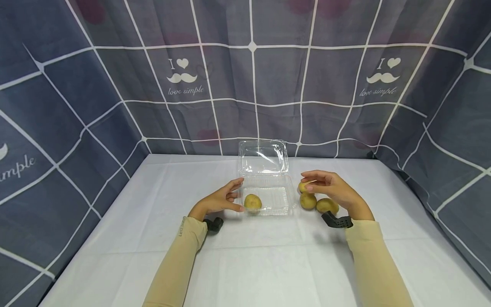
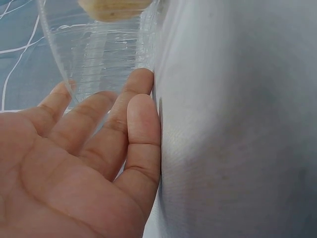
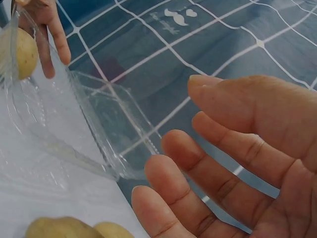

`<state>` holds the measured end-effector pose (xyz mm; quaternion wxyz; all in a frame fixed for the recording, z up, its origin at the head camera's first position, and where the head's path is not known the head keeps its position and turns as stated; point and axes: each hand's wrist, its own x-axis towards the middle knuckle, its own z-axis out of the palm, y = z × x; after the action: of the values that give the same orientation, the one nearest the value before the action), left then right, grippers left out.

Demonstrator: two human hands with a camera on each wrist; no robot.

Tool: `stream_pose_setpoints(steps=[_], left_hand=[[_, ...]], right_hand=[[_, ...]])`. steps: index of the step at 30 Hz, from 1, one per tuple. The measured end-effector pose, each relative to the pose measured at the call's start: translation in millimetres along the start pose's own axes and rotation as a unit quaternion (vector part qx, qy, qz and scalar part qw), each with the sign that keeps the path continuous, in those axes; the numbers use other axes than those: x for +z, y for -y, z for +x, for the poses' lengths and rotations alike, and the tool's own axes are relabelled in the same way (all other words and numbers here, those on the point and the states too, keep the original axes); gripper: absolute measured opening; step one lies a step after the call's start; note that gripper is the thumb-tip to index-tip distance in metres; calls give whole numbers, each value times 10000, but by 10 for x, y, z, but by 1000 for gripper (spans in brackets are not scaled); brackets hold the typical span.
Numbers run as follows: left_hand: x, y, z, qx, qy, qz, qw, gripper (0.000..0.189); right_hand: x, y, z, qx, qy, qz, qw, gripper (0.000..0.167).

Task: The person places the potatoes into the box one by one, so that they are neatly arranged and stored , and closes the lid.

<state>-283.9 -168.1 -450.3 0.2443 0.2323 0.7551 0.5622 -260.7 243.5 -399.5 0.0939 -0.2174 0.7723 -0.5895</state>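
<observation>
well, potatoes (image 1: 308, 201) yellowish-brown, roundish; container (image 1: 272, 197) clear, ridged, lid (image 1: 263, 157) raised.

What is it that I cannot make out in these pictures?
- Head view: farthest loose potato, partly hidden by the right hand.
- Head view: left sleeve lettering, too small to read.
- Left wrist view: potato in the clear plastic container, cut by the top edge.
- Right wrist view: two loose potatoes, cut by the bottom edge.

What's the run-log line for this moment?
clear box: lid open, one potato inside | three loose potatoes: right of box | left hand: at box's left side | right hand: empty, by loose potatoes
</observation>
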Motion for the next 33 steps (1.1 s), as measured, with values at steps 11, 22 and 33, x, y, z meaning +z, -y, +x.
stream_pose_setpoints(steps=[11, 22, 33], left_hand=[[5, -26, -9, -69, 10, -5, 10000, 109], [3, -34, -14, -106, 87, -35, 9999, 108], [-1, -22, -8, -70, 89, -112, 9999, 107]], right_hand=[[-145, -78, -57, 228, -237, -6, 9995, 40], [-241, -203, -112, 357, -357, 314, 9982, 36], [-379, -307, -199, 682, -524, -70, 9963, 53]])
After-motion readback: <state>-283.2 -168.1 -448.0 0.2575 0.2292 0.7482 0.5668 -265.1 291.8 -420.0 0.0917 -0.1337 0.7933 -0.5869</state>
